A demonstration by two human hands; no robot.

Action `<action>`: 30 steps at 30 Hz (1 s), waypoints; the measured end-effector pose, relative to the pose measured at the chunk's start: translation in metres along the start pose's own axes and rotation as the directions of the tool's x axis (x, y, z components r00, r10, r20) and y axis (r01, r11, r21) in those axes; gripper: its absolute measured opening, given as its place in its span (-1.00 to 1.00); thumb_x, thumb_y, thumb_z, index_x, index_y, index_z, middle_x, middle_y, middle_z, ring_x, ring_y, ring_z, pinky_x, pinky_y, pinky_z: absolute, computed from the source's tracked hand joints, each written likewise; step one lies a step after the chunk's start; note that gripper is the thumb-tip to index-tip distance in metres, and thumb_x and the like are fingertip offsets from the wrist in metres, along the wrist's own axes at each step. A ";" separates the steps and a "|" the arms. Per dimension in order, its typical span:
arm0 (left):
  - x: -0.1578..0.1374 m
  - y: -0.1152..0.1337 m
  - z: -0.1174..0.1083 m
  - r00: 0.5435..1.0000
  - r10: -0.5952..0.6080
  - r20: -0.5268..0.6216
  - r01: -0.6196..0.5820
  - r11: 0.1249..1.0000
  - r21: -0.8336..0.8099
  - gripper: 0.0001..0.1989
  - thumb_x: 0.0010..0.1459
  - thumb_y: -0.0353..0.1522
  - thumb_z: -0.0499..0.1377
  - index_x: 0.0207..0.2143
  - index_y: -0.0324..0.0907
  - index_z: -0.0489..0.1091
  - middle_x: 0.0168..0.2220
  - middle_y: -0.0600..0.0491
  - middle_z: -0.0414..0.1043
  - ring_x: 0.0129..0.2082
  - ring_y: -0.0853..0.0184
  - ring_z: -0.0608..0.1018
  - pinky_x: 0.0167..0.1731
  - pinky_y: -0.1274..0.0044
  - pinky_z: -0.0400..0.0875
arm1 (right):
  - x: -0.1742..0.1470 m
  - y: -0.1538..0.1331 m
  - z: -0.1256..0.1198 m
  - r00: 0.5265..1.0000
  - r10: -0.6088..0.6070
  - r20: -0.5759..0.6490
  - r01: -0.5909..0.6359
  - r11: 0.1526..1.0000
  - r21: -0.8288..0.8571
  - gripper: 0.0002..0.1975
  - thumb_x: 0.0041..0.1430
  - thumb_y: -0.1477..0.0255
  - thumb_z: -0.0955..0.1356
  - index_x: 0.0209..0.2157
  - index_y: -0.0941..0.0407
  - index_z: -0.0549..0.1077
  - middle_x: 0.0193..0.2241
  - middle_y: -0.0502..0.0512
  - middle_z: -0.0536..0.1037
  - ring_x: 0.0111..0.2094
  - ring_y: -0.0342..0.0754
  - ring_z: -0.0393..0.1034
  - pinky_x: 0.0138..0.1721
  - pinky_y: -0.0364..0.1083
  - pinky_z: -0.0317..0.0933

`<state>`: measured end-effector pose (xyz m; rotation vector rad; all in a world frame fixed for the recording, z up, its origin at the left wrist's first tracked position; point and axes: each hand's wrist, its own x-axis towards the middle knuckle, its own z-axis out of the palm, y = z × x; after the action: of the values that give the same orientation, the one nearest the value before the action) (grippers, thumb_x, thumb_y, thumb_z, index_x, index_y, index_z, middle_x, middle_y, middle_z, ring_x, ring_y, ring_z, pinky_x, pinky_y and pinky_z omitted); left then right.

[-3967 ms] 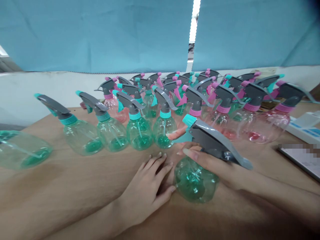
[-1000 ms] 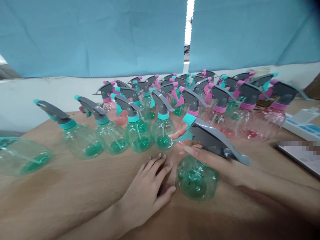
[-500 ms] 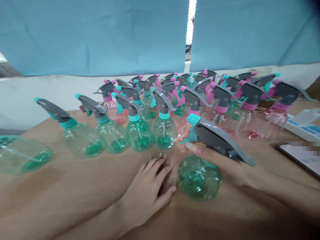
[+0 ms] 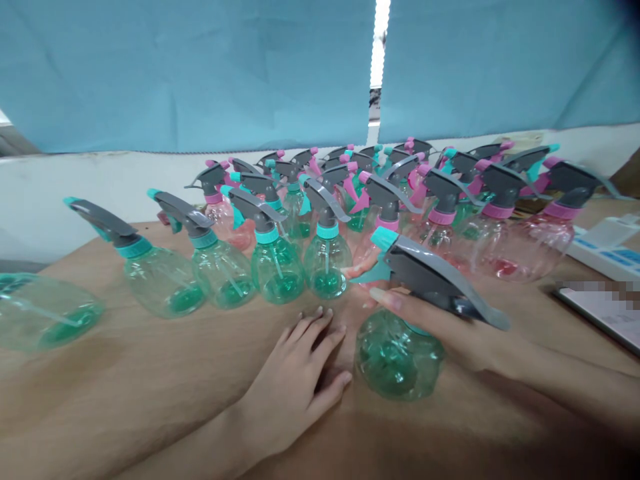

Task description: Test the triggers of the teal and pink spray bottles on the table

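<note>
My right hand [image 4: 450, 327] is wrapped round the neck of a green spray bottle [image 4: 397, 360], with its fingers at the turquoise trigger. This bottle has a grey head and a turquoise nozzle pointing to the upper left. Its base appears to be at the tabletop. Flat on the wooden table [image 4: 165, 380], my left hand [image 4: 295, 380] lies palm down with the fingers stretched, holding nothing. Just beyond its fingertips stands another green spray bottle [image 4: 329, 263], upright. Part of my right hand's fingers is hidden behind the held bottle's head.
Several green spray bottles [image 4: 163, 280] stand in a row leftward. Behind and to the right, pink ones [image 4: 530, 243] crowd together with more green ones. A phone [image 4: 600, 313] and a white power strip [image 4: 610, 250] lie at the right. A blue curtain [image 4: 200, 73] hangs behind.
The trigger under my right fingers shows a different position, swung further out from the bottle's head. My left hand and the standing bottles stay where they were, apart from a slight view shift.
</note>
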<state>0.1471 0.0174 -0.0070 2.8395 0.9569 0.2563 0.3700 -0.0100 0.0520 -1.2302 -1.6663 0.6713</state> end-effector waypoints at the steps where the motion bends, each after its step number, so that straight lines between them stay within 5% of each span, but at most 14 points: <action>1: 0.000 0.000 0.000 1.000 -0.001 0.002 0.001 1.000 -0.003 -0.53 0.28 -0.22 0.08 0.18 -0.19 0.21 0.24 -0.13 0.17 0.22 0.04 0.21 0.12 0.17 0.17 | 0.001 0.000 0.001 1.000 0.008 0.006 -0.008 1.000 0.023 -0.80 0.14 0.20 0.35 -0.24 -0.05 0.50 -0.35 -0.01 0.61 -0.34 -0.03 0.53 -0.35 -0.09 0.46; 5: 0.000 0.001 -0.001 1.000 -0.009 0.011 0.009 1.000 -0.008 -0.53 0.28 -0.23 0.09 0.18 -0.19 0.21 0.23 -0.13 0.18 0.21 0.04 0.22 0.12 0.17 0.18 | 0.004 0.000 0.005 0.997 0.044 0.065 -0.052 0.990 0.128 -0.78 0.17 0.21 0.33 -0.21 0.01 0.48 -0.36 -0.01 0.58 -0.36 -0.09 0.50 -0.34 -0.11 0.41; 17: 0.000 0.000 -0.001 1.000 -0.008 0.000 0.008 1.000 -0.019 -0.53 0.28 -0.24 0.09 0.19 -0.18 0.19 0.23 -0.12 0.18 0.22 0.05 0.21 0.12 0.18 0.17 | 0.005 -0.008 0.004 1.000 0.007 0.011 -0.008 0.996 0.085 -0.87 0.13 0.33 0.35 -0.28 0.03 0.48 -0.47 0.00 0.52 -0.39 -0.05 0.47 -0.43 -0.11 0.37; 24: 0.001 0.001 -0.001 1.000 -0.010 0.020 0.010 1.000 -0.013 -0.52 0.27 -0.24 0.10 0.19 -0.23 0.19 0.23 -0.14 0.18 0.22 0.04 0.21 0.11 0.16 0.19 | 0.007 -0.004 0.006 0.999 0.005 0.047 -0.013 0.984 0.180 -0.84 0.15 0.32 0.35 -0.22 0.03 0.47 -0.31 0.01 0.59 -0.27 -0.08 0.51 -0.19 -0.09 0.41; 30: 0.001 0.001 -0.002 0.999 -0.014 0.034 0.014 1.000 -0.008 -0.52 0.28 -0.24 0.10 0.19 -0.23 0.19 0.23 -0.14 0.17 0.23 0.05 0.19 0.13 0.18 0.16 | 0.005 -0.006 0.005 0.997 0.043 0.065 -0.050 0.993 0.110 -0.76 0.16 0.28 0.33 -0.14 0.03 0.46 -0.42 0.02 0.55 -0.24 0.02 0.50 -0.29 -0.05 0.41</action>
<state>0.1482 0.0169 -0.0050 2.8193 0.9668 0.2085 0.3629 -0.0067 0.0567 -1.1816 -1.6325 0.8287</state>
